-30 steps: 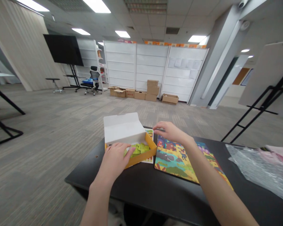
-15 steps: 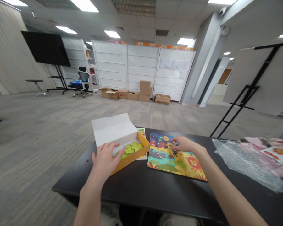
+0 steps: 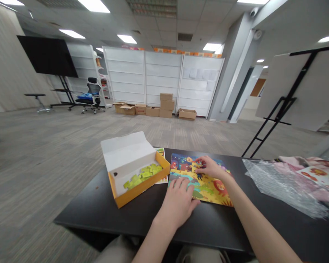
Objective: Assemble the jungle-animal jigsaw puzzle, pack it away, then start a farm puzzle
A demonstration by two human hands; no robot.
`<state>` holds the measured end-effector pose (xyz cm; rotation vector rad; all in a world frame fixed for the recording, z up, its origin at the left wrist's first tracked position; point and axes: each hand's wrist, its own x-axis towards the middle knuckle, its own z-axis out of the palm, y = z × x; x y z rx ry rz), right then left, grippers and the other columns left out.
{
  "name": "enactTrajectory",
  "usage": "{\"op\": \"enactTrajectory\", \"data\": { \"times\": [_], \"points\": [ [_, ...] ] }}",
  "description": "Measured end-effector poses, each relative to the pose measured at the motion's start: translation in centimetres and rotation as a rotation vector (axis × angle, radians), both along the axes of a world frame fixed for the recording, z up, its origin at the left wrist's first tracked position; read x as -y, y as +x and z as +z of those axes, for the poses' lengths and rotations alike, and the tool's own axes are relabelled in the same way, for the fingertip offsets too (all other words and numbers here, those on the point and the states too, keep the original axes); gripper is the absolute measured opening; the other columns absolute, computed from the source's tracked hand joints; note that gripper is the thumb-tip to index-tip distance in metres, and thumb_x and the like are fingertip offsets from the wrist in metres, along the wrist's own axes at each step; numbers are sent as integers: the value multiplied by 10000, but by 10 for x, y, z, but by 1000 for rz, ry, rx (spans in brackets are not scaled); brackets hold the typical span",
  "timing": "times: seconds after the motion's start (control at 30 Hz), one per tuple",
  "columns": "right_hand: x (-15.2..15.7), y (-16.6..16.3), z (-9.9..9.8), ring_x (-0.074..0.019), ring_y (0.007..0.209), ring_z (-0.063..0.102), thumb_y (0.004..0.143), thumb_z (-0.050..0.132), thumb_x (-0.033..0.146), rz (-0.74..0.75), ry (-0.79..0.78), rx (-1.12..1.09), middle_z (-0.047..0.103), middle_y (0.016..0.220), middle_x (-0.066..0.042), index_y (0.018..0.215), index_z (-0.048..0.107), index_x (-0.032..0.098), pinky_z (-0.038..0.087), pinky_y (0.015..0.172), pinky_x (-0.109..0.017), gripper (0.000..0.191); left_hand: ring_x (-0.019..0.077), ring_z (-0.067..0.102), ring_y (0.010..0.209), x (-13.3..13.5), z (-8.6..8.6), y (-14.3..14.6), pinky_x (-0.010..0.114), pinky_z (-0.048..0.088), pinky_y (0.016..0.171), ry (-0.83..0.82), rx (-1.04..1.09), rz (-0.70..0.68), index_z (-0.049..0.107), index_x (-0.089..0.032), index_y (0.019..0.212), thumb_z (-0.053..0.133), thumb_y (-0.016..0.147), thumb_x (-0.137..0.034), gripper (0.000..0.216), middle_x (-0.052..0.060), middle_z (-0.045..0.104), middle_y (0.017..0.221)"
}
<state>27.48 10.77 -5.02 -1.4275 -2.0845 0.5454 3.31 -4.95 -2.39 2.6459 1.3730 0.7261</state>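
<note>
A colourful animal jigsaw board [image 3: 208, 188] lies flat on the black table [image 3: 142, 219]. My left hand [image 3: 179, 201] rests flat on the board's near left corner, fingers spread, holding nothing. My right hand [image 3: 210, 167] is on the board's upper middle, its fingertips pressed onto a puzzle piece there. To the left stands an open orange box [image 3: 126, 195] with a white lid flap raised; several yellow-green puzzle pieces [image 3: 142, 174] lie inside it. A printed sheet [image 3: 161, 151] pokes out from under the box.
Crumpled clear plastic wrap [image 3: 279, 184] and a pink printed package [image 3: 315, 171] lie on the table's right side. A black easel [image 3: 279, 109] with a white board stands behind on the right. Cardboard boxes [image 3: 166, 106] and white shelving line the far wall.
My left hand left the orange box and moved right onto the puzzle board. My right hand slid from the board's far edge to its upper middle. The view shifted right.
</note>
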Motion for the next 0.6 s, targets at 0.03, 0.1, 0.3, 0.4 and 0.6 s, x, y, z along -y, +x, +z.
{"op": "enactTrajectory", "data": {
  "times": [0.03,0.1,0.3,0.4,0.6],
  "points": [
    [1,-1,0,-195,846,647,676,828,364,-5,-4,-52,644,1032,-60,1028,684,192,541,821,-362,417,328,520,1309,-2,-6,6,498,427,1092,-7,-1,4,618,-199,1266,558,957,-513,445,131,630,1342],
    [3,-3,2,-174,772,633,693,807,409,2,-42,-156,654,950,-35,967,650,187,539,745,-338,387,339,490,1342,-7,-14,16,524,401,1114,-15,-1,8,599,-195,1302,499,972,-555,498,138,613,1368],
    [17,-7,25,-137,619,593,671,831,540,34,-190,-493,614,704,24,836,581,183,485,610,-284,466,352,530,1298,-17,-10,26,553,392,1105,-95,8,24,629,-193,1258,504,975,-520,450,148,646,1325],
    [26,-9,38,-131,644,613,693,845,515,41,-219,-670,641,736,17,870,601,186,498,642,-280,446,334,583,1243,-22,-4,24,526,445,1061,-155,128,50,580,-180,1315,523,978,-455,439,160,664,1293],
    [51,-40,53,-156,739,662,732,847,450,271,-314,-663,723,824,-31,903,725,167,542,737,-309,352,249,676,1113,-35,3,14,400,541,963,12,652,239,480,-187,1399,572,969,-336,464,134,689,1238]
  ]
}}
